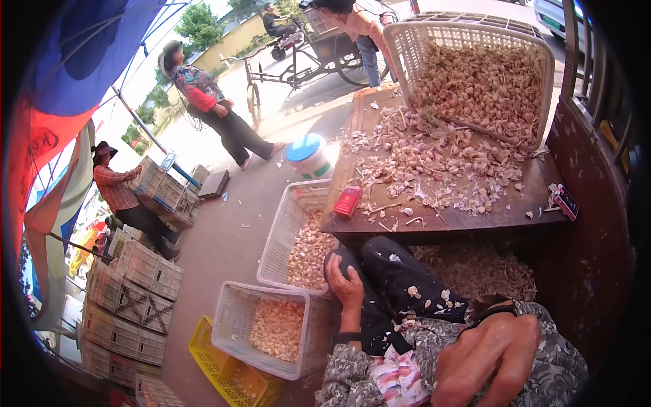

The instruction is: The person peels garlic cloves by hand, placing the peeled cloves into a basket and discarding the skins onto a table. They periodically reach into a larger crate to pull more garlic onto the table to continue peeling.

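My left hand (346, 283) rests against my knee beside the plastic crates, fingers loosely apart and nothing visible in them. Close to the camera is my right hand (485, 356), raised over my lap with its back showing; its fingertips are hidden. In front of me, garlic (434, 159) and loose skins are heaped on a wooden table (346, 237). More garlic spills from a tipped white basket (401, 64). Separated cloves (313, 254) partly fill one white crate (272, 244), and paler cloves (277, 329) lie in a nearer crate (227, 322).
A red box (348, 201) and a dark small box (565, 202) lie at the table's edges. A yellow crate (203, 342) and a blue-lidded bucket (306, 154) stand left. Stacked crates (125, 319), several people and a tricycle (298, 71) are farther off.
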Demonstrator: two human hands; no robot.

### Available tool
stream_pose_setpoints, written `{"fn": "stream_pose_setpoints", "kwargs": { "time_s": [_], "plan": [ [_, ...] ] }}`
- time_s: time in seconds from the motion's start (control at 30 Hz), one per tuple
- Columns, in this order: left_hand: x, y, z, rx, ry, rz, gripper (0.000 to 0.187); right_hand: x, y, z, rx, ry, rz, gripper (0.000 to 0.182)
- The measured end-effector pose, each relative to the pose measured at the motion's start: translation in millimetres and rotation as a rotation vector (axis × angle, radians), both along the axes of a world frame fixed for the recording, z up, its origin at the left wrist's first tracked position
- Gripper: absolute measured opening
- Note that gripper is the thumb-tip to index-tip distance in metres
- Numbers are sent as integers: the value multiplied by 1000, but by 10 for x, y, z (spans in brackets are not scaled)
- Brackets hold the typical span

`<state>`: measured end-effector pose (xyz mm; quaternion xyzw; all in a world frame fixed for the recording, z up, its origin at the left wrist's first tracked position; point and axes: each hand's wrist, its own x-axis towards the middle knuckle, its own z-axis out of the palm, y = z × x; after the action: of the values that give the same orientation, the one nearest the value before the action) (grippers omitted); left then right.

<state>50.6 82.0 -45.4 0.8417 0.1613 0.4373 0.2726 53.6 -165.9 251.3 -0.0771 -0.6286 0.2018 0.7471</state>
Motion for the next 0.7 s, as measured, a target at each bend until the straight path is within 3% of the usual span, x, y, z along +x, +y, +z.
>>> {"fn": "stream_pose_setpoints", "kwargs": {
  "time_s": [0.37,0.47,0.53,0.6,0.7],
  "plan": [
    [-32,-115,73,-141,39,-53,41,142,-397,-226,43,124,-251,17],
    [-34,-348,354,-616,-25,-170,33,278,-522,-303,19,128,-371,20],
    [-31,-463,519,-709,-38,-247,32,387,-508,-422,-11,111,-446,22],
    [-15,-594,689,-1281,-128,-578,35,462,-460,-625,-89,-49,-792,23],
    [79,-929,1043,-1528,0,-674,49,690,-148,-813,-441,-375,-1053,25]
  ]
}}
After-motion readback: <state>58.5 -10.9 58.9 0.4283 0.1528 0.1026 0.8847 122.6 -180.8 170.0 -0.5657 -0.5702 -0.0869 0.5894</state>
